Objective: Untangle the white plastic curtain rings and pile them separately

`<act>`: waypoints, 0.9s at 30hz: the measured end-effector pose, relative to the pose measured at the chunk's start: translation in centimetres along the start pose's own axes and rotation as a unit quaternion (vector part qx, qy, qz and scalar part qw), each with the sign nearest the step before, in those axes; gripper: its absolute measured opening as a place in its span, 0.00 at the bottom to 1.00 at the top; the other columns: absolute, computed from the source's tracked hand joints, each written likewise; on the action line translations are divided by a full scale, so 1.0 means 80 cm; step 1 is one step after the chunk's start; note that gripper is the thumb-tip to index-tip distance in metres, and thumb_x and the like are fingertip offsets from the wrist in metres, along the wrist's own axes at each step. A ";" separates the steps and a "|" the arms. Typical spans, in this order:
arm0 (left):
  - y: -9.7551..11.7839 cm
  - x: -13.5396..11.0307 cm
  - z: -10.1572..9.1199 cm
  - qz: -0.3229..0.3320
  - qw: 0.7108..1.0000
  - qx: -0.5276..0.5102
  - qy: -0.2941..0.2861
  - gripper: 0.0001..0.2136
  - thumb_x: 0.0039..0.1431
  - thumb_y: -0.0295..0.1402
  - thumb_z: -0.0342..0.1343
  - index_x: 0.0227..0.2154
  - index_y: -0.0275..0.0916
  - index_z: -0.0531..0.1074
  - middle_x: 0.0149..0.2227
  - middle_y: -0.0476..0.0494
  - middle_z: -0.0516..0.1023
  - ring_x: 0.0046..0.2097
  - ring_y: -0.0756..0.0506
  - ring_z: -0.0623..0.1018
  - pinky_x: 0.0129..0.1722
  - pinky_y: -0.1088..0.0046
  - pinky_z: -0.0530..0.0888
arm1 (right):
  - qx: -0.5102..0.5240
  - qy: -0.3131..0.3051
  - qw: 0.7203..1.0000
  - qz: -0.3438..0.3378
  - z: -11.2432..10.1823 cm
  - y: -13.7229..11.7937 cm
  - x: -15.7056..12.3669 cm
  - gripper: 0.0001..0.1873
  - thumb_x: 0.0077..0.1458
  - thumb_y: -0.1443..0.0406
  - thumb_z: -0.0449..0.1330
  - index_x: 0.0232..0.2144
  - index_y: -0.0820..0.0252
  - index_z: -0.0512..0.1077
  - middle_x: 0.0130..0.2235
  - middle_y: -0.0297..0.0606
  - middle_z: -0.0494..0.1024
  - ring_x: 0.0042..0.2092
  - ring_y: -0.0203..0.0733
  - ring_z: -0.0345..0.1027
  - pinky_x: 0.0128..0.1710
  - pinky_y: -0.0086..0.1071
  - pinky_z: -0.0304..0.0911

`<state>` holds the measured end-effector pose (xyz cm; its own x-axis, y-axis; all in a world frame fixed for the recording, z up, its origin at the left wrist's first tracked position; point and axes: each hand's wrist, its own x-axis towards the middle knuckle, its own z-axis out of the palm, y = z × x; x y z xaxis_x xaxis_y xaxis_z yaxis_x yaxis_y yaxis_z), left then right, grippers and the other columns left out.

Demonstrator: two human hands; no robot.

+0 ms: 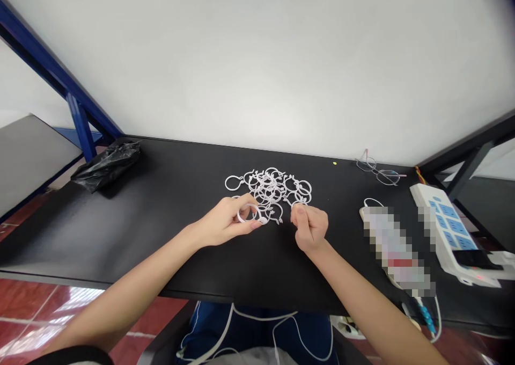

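Note:
A pile of white plastic rings (269, 187), each with small clasp-like ends, lies in the middle of the black table (161, 193). My left hand (225, 217) is at the near left of the pile. Its thumb and fingers are closed on one white ring (240, 213), which stands tilted with its clasp end by the thumb tip. My right hand (311, 225) is curled into a fist at the pile's near right edge, against or just in front of another ring. What its fingers hold, if anything, is hidden.
A crumpled black plastic bag (107, 163) lies at the far left. On the right are eyeglasses (376, 170), a blurred-out phone (396, 249) with a cable, and a white power strip (442, 231) with blue sockets. A pale wall (249, 75) stands behind the table.

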<state>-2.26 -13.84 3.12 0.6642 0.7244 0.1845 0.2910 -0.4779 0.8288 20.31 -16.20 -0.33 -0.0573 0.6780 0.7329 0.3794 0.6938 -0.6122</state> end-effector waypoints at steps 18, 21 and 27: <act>0.000 0.004 0.008 0.024 0.993 0.093 0.069 0.22 0.68 0.39 0.46 0.20 0.34 0.72 0.17 0.49 0.70 0.20 0.54 0.67 0.24 0.78 0.62 | -0.008 -0.001 1.000 -0.015 0.011 -0.004 -0.001 0.23 0.64 0.70 0.47 0.16 0.57 0.51 0.17 0.28 0.53 0.18 0.29 0.47 0.18 0.29 0.44; 0.002 0.004 0.009 -0.021 0.997 0.050 0.056 0.22 0.67 0.39 0.48 0.20 0.34 0.73 0.16 0.50 0.71 0.18 0.54 0.70 0.22 0.80 0.65 | -0.014 -0.006 1.000 -0.018 0.011 -0.005 -0.002 0.22 0.64 0.71 0.47 0.17 0.57 0.51 0.17 0.28 0.52 0.19 0.29 0.46 0.19 0.29 0.43; -0.004 0.006 0.014 -0.056 0.997 0.004 0.044 0.17 0.65 0.40 0.52 0.25 0.36 0.77 0.25 0.47 0.82 0.29 0.49 0.81 0.31 0.79 0.73 | -0.016 -0.005 1.000 -0.017 0.011 -0.007 0.000 0.21 0.63 0.72 0.47 0.18 0.57 0.51 0.18 0.28 0.53 0.19 0.29 0.47 0.19 0.29 0.44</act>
<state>-1.25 -13.87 2.36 0.5637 0.8146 0.1365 0.3661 -0.3946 0.8428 19.32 -16.39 -0.23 -0.0806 0.6565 0.7500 0.4061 0.7088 -0.5768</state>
